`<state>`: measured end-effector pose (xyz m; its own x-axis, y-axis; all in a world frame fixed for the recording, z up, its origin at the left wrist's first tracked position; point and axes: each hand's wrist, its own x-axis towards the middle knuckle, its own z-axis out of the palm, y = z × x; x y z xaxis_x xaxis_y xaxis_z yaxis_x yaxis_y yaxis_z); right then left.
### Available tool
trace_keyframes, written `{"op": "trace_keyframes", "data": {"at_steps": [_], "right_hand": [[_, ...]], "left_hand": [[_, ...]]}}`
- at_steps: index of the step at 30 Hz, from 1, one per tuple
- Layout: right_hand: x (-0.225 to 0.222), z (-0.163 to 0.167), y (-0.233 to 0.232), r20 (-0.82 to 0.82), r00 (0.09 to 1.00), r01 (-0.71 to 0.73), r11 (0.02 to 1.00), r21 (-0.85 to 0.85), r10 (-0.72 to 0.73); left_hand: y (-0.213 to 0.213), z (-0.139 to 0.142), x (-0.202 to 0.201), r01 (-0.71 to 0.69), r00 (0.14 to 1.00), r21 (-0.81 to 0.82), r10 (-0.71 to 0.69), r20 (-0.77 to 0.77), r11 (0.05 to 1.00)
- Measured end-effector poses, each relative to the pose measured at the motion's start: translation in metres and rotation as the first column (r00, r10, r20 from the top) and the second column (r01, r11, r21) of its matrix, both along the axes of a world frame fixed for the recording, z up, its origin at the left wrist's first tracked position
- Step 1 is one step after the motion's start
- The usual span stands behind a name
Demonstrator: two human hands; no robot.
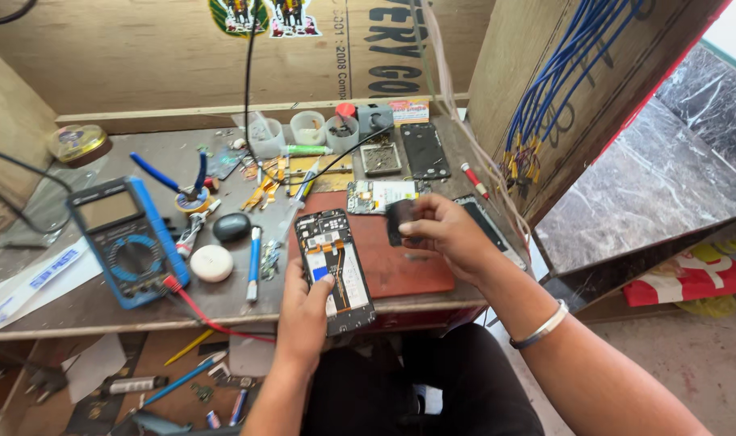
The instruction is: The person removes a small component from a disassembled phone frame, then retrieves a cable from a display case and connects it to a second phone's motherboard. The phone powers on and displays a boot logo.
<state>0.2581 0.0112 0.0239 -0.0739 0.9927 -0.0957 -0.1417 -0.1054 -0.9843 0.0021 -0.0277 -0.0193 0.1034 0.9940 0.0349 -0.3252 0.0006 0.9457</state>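
Observation:
My left hand (305, 311) holds an opened phone (336, 262) with its back removed, circuit parts and flex cables showing, thumb resting on its lower middle. The phone lies at the front edge of a reddish-brown mat (400, 258). My right hand (445, 234) hovers just right of the phone's top and pinches a small dark flat part (400, 220) between its fingers. A silver bangle (543, 324) sits on that wrist.
A blue multimeter (126, 238) with a red lead lies at the left. Blue-handled pliers (178, 179), a white round puck (211, 263), a black oval object (232, 227), a blue pen tool (254, 260), small cups (307, 127), a black phone back (424, 150) and a circuit board (380, 195) crowd the bench. Blue wires (554, 89) hang on the right panel.

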Motion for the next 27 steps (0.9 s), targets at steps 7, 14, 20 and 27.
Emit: {"op": "trace_keyframes", "data": {"at_steps": [7, 14, 20, 27], "right_hand": [[0.021, 0.004, 0.007, -0.178, 0.983, -0.039, 0.999, -0.007, 0.037], [0.031, -0.014, 0.015, 0.268, 0.960, -0.039, 0.908, 0.416, -0.082], [0.020, -0.004, 0.021, 0.254, 0.966, 0.036, 0.997, 0.065, -0.051], [0.014, 0.024, 0.021, 0.309, 0.947, -0.168, 0.953, 0.253, 0.085]], "left_hand": [[0.051, 0.005, 0.011, 0.226, 0.953, 0.056, -0.209, -0.219, 0.973], [0.054, 0.003, 0.007, 0.262, 0.923, 0.036, -0.240, -0.300, 0.964], [0.052, 0.002, 0.006, 0.377, 0.906, 0.019, -0.364, -0.214, 0.926], [0.051, 0.007, 0.007, 0.396, 0.905, -0.013, -0.393, -0.163, 0.918]]}}
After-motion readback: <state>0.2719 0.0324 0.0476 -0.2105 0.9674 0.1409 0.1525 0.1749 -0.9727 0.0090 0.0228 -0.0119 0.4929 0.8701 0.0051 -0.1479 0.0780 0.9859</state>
